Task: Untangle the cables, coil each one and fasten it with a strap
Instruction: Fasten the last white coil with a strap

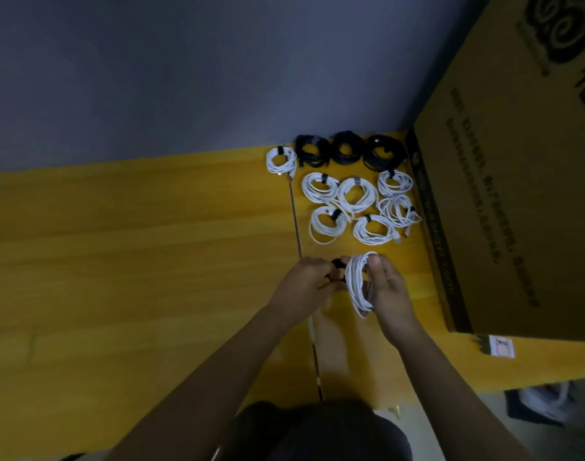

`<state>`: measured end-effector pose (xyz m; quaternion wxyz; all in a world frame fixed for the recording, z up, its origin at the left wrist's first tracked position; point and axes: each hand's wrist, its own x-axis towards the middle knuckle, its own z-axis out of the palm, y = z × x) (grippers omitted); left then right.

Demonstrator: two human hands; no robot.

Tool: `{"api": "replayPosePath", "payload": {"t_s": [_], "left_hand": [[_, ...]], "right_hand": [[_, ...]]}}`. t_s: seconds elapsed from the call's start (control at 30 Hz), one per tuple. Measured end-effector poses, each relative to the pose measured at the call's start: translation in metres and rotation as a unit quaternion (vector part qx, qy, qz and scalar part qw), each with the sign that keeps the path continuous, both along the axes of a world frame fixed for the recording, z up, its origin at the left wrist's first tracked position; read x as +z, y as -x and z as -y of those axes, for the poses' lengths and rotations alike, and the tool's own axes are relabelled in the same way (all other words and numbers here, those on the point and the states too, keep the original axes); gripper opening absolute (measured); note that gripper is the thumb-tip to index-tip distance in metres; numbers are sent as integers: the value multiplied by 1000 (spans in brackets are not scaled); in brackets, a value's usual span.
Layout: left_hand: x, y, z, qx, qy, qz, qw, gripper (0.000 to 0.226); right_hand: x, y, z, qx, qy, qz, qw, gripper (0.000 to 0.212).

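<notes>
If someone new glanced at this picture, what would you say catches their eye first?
Most likely the white coil held upright at the centre: the right hand grips it while the left hand pinches a black strap beside it. Just beyond, finished coils lie in rows on the yellow table, white ones in front and three black ones at the far edge. A big cardboard box fills the right side.

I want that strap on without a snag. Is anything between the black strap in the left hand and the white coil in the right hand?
Nothing visible. The left hand pinches the strap right beside the white coil, which the right hand holds upright above the table. The finished coils lie farther back, apart from both.
</notes>
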<state>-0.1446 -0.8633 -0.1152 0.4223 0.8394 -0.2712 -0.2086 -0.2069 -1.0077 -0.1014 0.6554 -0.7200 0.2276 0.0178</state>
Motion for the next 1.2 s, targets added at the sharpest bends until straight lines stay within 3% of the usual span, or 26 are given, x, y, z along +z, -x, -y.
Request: {"api": "replayPosePath", "payload": {"t_s": [0.17, 0.3, 0.37, 0.57, 0.67, 0.77, 0.9, 0.93, 1.0, 1.1, 1.2], "left_hand": [[21, 6, -59, 133, 97, -53, 985, 16], [39, 2, -105, 197, 162, -146, 956, 5], [50, -4, -116, 235, 183, -157, 942, 13], [76, -22, -167, 216, 160, -110, 957, 6], [79, -23, -174, 211, 146, -44, 965, 20], [80, -24, -178, 210, 135, 11, 968, 27], [86, -22, -182, 183, 127, 28, 974, 11], [87, -22, -183, 184, 123, 37, 974, 21], [89, -24, -183, 208, 121, 54, 969, 30], [95, -31, -183, 233, 127, 73, 961, 20], [101, -37, -180, 213, 110, 104, 965, 14]], "right_hand": [[5, -24, -37, 86, 15, 9, 996, 35], [21, -38, -70, 193, 74, 36, 978, 29], [28, -43, -76, 220, 74, 50, 971, 33], [52, -49, -114, 143, 9, 46, 989, 45], [64, -53, -137, 97, -67, 31, 992, 55], [76, -57, -152, 63, -156, 22, 985, 47], [87, -61, -155, 42, -255, 6, 966, 47], [92, -61, -156, 52, -268, 5, 962, 49], [97, -61, -156, 69, -254, 4, 965, 52], [103, -61, -154, 78, -198, 24, 977, 51], [109, -60, -152, 83, -205, 21, 975, 50]]}}
